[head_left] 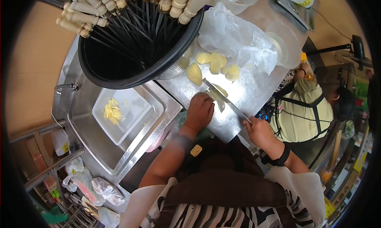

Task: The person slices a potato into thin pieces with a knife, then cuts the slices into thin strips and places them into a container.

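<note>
Gripped in the right hand [260, 130] is a knife [224, 101], its handle closed inside the fist and its long blade laid slantwise across the board [246, 93]. Under the blade a potato piece [218, 96] is pinned by the left hand [199, 111], whose fingers are curled down over it; how much of the piece is covered cannot be told. This piece lies near the board's near edge, between the two hands.

Just beyond the knife tip, peeled potatoes [214, 63] are gathered on the same board: one large half by itself and several more bunched together, touching a crumpled clear bag [238, 39] that is spread over the far end of the board. Beside the bag a clear lid [283, 45] is seen.

To the left of the board a white tray [135, 109] is set inside a steel tray [91, 136], and a small heap of cut strips [112, 111] is held in the white one. Above these trays a black bucket [119, 77] is stood, filled with skewers [119, 5] whose pale handles are fanned out over its rim.

On the right, below the board's edge, another person [305, 109] in a light shirt is seen from above. Knotted bags [85, 184] are kept low on the left.
</note>
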